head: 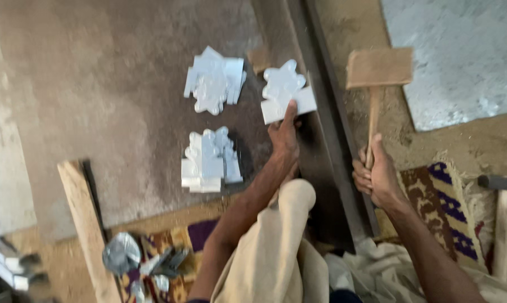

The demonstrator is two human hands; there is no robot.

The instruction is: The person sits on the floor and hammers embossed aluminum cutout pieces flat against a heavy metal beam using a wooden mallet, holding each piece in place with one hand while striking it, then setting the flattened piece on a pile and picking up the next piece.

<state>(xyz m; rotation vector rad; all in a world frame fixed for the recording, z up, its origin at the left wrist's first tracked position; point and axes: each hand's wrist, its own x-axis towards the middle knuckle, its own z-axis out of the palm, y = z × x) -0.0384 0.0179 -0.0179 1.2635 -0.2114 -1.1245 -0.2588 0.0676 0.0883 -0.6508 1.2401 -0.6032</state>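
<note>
Left hand (283, 137): fingers pinching the near edge of a silver sheet-metal cutout (286, 91), thumb on top. The cutout has a scalloped, flower-like top and a squared base, and it lies across the dark steel bar (326, 146), which runs away from the person.

Right hand (377, 175): fingers clenched round the handle of a wooden mallet (378, 70). Handle upright in the fist, blocky head raised beyond the knuckles, off to the right of the cutout and clear of it. Head looks blurred.

Left of the left-hand fingers, on the grey floor slab (96, 84): two stacks of the same cutouts. Far stack (214, 83) sits just beside the held piece; near stack (209, 160) lies closer to the person, near the left forearm. Stacks apart from each other.

Small wooden block (259, 58) just past the held cutout, between it and the far stack.

Between the forearms: the person's knee in beige cloth (287, 224).

Under and beyond the right wrist: patterned rug (438, 202), purple and brown. Beyond the mallet head: flat galvanised sheet (461, 56) on the ground.

Far right edge: a second tool with a pale wooden handle (502, 230); its head is cut off by the frame.

Lower left: wooden plank (85, 224) on a slant, crumpled metal offcuts (124, 252) just beside it on the rug.
</note>
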